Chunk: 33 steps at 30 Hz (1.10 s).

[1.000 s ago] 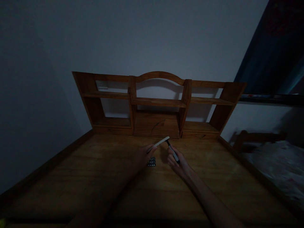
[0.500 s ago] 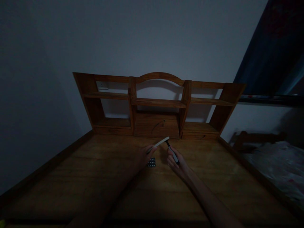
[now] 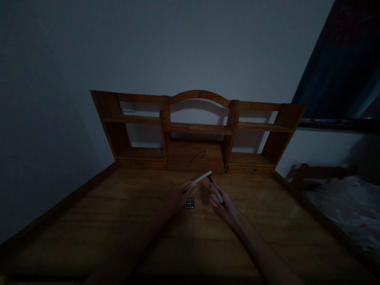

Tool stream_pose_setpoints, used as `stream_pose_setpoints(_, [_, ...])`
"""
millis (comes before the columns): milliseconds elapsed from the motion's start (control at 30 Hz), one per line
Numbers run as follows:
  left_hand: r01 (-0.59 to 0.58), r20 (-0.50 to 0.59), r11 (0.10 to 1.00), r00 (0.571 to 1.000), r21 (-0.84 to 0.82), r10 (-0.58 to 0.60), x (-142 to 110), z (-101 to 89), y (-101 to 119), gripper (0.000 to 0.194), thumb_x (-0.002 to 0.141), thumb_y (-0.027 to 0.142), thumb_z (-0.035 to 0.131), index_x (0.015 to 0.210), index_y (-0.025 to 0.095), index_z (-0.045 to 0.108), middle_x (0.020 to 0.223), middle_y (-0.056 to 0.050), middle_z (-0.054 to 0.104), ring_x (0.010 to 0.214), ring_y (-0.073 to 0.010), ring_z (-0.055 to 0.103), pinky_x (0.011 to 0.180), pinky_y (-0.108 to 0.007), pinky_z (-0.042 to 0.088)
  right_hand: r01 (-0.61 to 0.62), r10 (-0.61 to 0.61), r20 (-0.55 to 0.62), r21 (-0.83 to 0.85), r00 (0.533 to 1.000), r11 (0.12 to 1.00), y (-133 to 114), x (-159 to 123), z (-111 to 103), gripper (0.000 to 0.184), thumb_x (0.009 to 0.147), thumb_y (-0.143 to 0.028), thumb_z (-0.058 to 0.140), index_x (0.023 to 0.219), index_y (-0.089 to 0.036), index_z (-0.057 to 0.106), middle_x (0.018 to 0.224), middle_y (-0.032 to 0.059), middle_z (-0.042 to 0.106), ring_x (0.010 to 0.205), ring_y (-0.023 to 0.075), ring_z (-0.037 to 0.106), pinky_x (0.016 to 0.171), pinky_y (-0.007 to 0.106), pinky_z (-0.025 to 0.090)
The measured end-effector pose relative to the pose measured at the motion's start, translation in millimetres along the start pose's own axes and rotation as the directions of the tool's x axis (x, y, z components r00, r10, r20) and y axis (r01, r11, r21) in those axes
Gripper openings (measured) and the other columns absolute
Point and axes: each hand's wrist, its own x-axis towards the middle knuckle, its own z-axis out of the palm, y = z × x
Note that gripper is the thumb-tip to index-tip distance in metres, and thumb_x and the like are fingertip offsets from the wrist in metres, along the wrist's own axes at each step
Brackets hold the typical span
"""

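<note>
- Contact looks made in front of the shelf unit: the pale strip meets the tip of the handled tool.
- My left hand pinches the strip's lower end; my right hand curls round the handle.
- Neither piece is set down; how much remains, I can't judge.
- Dark block lies farther from the shelf unit, unheld.

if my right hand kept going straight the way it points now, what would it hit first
Probably the pale strip in the left hand: it lies just ahead of the right hand, by the tip of the black-and-grey tool, though depth is unclear from this one view.
</note>
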Motion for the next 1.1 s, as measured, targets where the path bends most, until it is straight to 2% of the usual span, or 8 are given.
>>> stream_pose_setpoints(167, [-0.002,-0.006,1.0,1.0,0.002,0.002,0,-0.1,3,0.032,0.089,0.046,0.043,0.096,0.023,0.065,0.092,0.001,0.068,0.08,-0.0145,0.062,0.074,-0.023,0.046,-0.035,0.035,0.001,-0.018,0.999,0.999,3,0,0,0.038,0.093,-0.044,0.041,0.064,-0.02,0.047,0.03,-0.0086,0.035,0.025,0.0066,0.02,0.032,0.021,0.015])
stream_pose_setpoints(433, [0.033,0.006,0.999,0.999,0.025,-0.033,0,0.6,0,0.035,0.088,0.047,0.043,0.099,0.023,0.065,0.098,-0.001,0.068,0.085,-0.0161,0.063,0.076,-0.025,0.047,0.043,-0.044,-0.046,-0.027,0.998,0.999,-8,-2,2,0.036,0.092,-0.043,0.042,0.063,-0.021,0.044,0.029,-0.0097,0.033,0.026,0.0068,0.019,0.034,0.022,0.016])
stream_pose_setpoints(733, [0.031,0.019,0.999,0.999,0.02,-0.031,0,-0.7,1,0.035,0.088,0.047,0.043,0.102,0.023,0.065,0.101,-0.001,0.067,0.089,-0.0164,0.062,0.08,-0.026,0.047,-0.014,0.013,-0.015,-0.05,1.0,0.999,1,-1,1,0.037,0.09,-0.046,0.046,0.064,-0.02,0.045,0.03,-0.0103,0.032,0.026,0.0062,0.018,0.033,0.022,0.015])
stream_pose_setpoints(1000, [0.012,0.031,0.999,0.999,0.039,-0.013,0,0.0,0,0.035,0.089,0.048,0.042,0.099,0.023,0.064,0.096,0.001,0.067,0.085,-0.0149,0.062,0.077,-0.024,0.046,0.074,-0.074,-0.057,-0.007,0.996,0.997,-1,1,-3,0.036,0.091,-0.045,0.045,0.065,-0.021,0.045,0.029,-0.0105,0.031,0.026,0.0063,0.018,0.034,0.022,0.014])
stream_pose_setpoints(1100, [0.013,0.044,0.999,0.999,0.033,-0.014,0,0.2,2,0.035,0.089,0.048,0.041,0.098,0.023,0.065,0.093,0.001,0.067,0.082,-0.0149,0.062,0.074,-0.024,0.046,0.029,-0.03,-0.036,-0.026,0.999,0.999,1,1,0,0.038,0.09,-0.047,0.045,0.064,-0.02,0.045,0.029,-0.0105,0.031,0.026,0.006,0.018,0.034,0.022,0.015])
